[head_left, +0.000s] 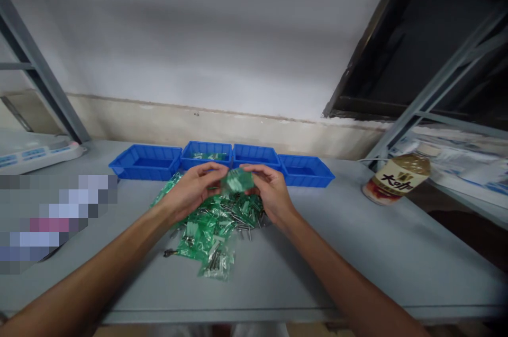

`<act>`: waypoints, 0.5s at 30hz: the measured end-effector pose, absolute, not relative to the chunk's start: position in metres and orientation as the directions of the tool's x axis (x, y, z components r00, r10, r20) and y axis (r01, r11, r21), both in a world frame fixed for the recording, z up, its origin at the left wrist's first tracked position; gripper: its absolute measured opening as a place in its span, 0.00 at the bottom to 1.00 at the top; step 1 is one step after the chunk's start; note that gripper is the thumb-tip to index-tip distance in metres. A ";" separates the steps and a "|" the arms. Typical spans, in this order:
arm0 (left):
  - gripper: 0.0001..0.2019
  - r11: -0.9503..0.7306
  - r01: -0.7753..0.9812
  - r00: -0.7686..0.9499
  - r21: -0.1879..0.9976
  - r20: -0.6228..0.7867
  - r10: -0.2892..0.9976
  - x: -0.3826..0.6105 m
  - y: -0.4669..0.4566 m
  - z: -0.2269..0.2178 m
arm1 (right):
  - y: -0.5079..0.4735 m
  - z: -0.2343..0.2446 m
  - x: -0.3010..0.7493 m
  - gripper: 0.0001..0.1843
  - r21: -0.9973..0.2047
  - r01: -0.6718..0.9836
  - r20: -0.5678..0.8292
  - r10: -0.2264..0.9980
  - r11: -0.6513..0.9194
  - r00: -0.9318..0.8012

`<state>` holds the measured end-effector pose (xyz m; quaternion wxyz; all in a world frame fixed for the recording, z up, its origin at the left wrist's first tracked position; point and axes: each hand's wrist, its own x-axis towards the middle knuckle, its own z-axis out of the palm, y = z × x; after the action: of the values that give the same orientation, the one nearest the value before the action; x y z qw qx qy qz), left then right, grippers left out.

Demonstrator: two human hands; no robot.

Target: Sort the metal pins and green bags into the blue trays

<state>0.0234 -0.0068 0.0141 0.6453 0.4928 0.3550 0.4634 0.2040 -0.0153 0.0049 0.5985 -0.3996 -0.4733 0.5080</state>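
Observation:
Both of my hands hold one small green packet (237, 180) between them, just above a heap of green packets and loose metal pins (212, 226) on the grey table (357, 257). My left hand (194, 189) pinches the packet's left side with closed fingers. My right hand (272, 191) grips its right side, fingers curled. Behind the hands stands a row of blue plastic bins (146, 162). The second bin (206, 154) has some green packets inside.
A bottle with a brown label (397, 178) lies on its side at the right of the table. A white power strip (35, 154) sits at the far left. Grey metal shelf posts (428, 93) rise at both sides, and a wall (198, 51) is behind.

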 end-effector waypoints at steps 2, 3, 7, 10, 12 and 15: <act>0.15 -0.004 -0.203 0.250 0.979 0.055 0.967 0.024 -0.007 0.013 | -0.016 0.006 0.205 0.07 -0.967 -0.211 0.146 0.989 0.145 0.014; 0.16 -0.053 -0.168 0.212 0.984 0.089 0.973 0.024 -0.007 0.013 | -0.017 0.008 0.205 0.07 -0.968 -0.213 0.133 0.991 0.129 -0.002; 0.16 -0.242 -0.007 0.048 0.970 0.242 0.969 0.024 -0.006 0.012 | -0.020 0.013 0.205 0.18 -0.966 -0.240 0.116 0.991 0.096 -0.069; 0.17 -0.299 0.066 0.035 0.952 0.298 0.954 0.024 -0.005 0.013 | -0.021 0.011 0.205 0.22 -0.979 -0.107 0.184 0.980 0.176 -0.079; 0.18 -0.311 0.103 0.057 0.945 0.306 0.950 0.023 -0.005 0.014 | -0.020 0.007 0.205 0.17 -0.971 0.010 0.239 0.970 0.240 -0.052; 0.13 -0.351 0.248 0.055 0.903 0.349 0.936 0.020 -0.004 0.014 | -0.017 0.006 0.205 0.13 -0.957 0.047 0.288 0.955 0.285 0.071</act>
<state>0.0202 -0.0045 0.0138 0.3362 0.6437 0.4597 0.5112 0.2054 -0.0168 0.0063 0.5769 -0.4504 -0.5564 0.3934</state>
